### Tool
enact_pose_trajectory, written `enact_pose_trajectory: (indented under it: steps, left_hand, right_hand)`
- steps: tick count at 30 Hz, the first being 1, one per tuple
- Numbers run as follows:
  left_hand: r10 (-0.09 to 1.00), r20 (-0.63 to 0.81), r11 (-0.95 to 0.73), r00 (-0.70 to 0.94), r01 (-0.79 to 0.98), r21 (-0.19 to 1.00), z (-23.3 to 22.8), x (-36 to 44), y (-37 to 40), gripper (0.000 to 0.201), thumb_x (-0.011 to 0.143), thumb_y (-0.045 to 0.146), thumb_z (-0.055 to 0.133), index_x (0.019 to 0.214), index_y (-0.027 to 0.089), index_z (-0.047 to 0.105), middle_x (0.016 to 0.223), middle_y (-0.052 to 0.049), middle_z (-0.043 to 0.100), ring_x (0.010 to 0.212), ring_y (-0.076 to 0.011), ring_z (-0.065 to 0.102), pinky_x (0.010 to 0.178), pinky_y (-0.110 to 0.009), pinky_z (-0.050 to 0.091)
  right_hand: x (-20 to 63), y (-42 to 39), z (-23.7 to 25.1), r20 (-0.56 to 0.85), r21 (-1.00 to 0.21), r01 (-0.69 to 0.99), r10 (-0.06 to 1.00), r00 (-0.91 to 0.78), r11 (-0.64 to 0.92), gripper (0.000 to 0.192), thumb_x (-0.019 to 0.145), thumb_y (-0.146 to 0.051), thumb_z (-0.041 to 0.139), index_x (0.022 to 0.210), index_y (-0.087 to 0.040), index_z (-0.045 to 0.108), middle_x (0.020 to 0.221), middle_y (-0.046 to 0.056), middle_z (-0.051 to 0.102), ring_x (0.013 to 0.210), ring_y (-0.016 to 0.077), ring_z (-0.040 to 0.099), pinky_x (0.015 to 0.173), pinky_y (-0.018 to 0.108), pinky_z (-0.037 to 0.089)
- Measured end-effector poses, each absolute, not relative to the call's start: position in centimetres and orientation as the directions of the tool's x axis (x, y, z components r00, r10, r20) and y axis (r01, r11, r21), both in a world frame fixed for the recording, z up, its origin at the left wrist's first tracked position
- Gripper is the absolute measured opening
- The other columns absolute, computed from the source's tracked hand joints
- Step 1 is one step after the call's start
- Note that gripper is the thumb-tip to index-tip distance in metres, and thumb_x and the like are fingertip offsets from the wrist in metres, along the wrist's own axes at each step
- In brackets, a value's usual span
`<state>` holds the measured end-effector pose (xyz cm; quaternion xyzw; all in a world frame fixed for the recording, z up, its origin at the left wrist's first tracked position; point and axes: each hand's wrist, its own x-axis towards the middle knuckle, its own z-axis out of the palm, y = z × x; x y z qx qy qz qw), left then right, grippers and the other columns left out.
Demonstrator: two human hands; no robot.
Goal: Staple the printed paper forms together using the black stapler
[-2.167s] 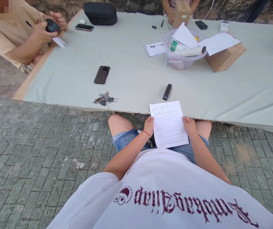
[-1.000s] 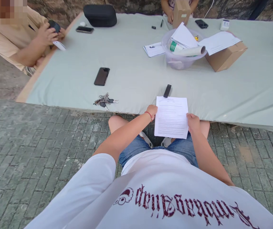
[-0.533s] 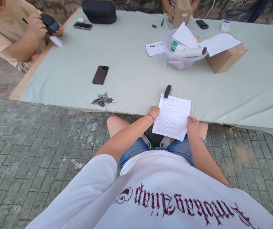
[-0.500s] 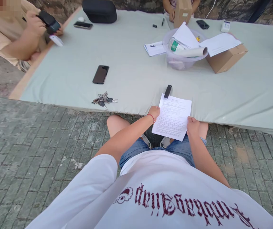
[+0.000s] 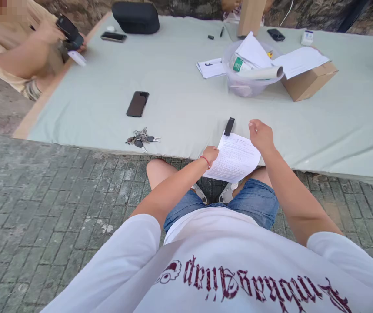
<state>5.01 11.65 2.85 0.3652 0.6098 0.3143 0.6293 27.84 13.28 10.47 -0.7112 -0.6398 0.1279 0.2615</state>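
The left hand (image 5: 211,154) is gripping the sheet (image 5: 234,157) at its left edge. The right hand (image 5: 261,134) is hovering loosely curled, holding nothing, just past the sheet's far corner, nearer the black stick (image 5: 228,126).

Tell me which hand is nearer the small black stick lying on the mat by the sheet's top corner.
Right. The right hand hovers just right of the black stick, off the paper. The left hand sits lower, gripping the paper's left edge.
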Motion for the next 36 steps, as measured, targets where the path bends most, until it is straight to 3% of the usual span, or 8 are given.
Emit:
enact_pose_trajectory:
  steps: [5,11,14,28,32,36]
  left_hand:
    - [0.818,-0.572,0.538,0.06,0.274,0.797,4.6,5.0,11.3,0.031,0.081,0.008,0.065,0.055,0.019,0.052,0.056,0.001,0.043,0.062,-0.0159,0.045,0.067,-0.032,0.035]
    - [0.841,-0.538,0.486,0.057,0.357,0.798,5.4,4.8,10.4,0.027,0.084,0.006,0.057,0.06,0.019,0.055,0.066,-0.002,0.055,0.067,-0.0169,0.05,0.068,-0.031,0.036]
    - [0.841,-0.536,0.479,0.07,0.365,0.798,5.2,4.6,9.9,0.028,0.082,0.007,0.057,0.057,0.019,0.054,0.064,-0.001,0.055,0.067,-0.0166,0.05,0.068,-0.031,0.035]
    - [0.838,-0.528,0.479,0.138,0.275,0.833,4.9,3.9,9.1,0.026,0.081,0.016,0.053,0.056,0.021,0.046,0.057,0.004,0.04,0.063,-0.014,0.037,0.064,-0.031,0.026]
    - [0.842,-0.522,0.481,0.134,0.249,0.841,5.0,4.1,9.0,0.027,0.081,0.016,0.053,0.057,0.021,0.044,0.058,0.004,0.038,0.063,-0.0135,0.034,0.064,-0.031,0.025]
    - [0.85,-0.514,0.481,0.115,0.23,0.846,5.0,4.2,8.6,0.028,0.083,0.016,0.051,0.057,0.021,0.042,0.059,0.004,0.039,0.063,-0.0133,0.034,0.064,-0.031,0.026]
  right_hand:
    - [22.5,22.1,9.4,0.094,-0.483,0.873,0.995,-0.017,0.061,0.064,0.107,-0.054,0.027,0.152,-0.013,0.046,0.157,0.02,0.049,0.147,0.0363,0.041,0.12,0.058,0.034]
    - [19.3,25.9,7.2,-0.139,-0.377,0.925,0.985,-0.101,0.042,0.06,0.106,-0.044,0.03,0.158,-0.015,0.038,0.169,0.017,0.033,0.159,0.0355,0.02,0.126,0.068,0.013]
    - [19.2,25.6,5.8,-0.189,-0.35,0.937,0.978,-0.088,0.017,0.057,0.105,-0.04,0.032,0.155,-0.014,0.042,0.167,0.018,0.037,0.159,0.0357,0.021,0.124,0.072,0.011]
    - [18.9,23.7,4.5,-0.046,-0.35,0.937,0.998,-0.033,0.015,0.051,0.106,-0.038,0.029,0.144,-0.015,0.055,0.159,0.016,0.048,0.157,0.0328,0.025,0.126,0.067,0.011]
    - [19.1,24.6,4.3,-0.017,-0.414,0.91,1.0,0.004,-0.01,0.053,0.107,-0.045,0.028,0.139,-0.014,0.057,0.153,0.02,0.053,0.153,0.035,0.031,0.125,0.067,0.016]
    - [20.5,25.0,5.0,0.114,-0.571,0.82,0.985,0.126,-0.039,0.059,0.107,-0.058,0.025,0.129,-0.017,0.062,0.143,0.019,0.059,0.143,0.034,0.042,0.121,0.062,0.031]
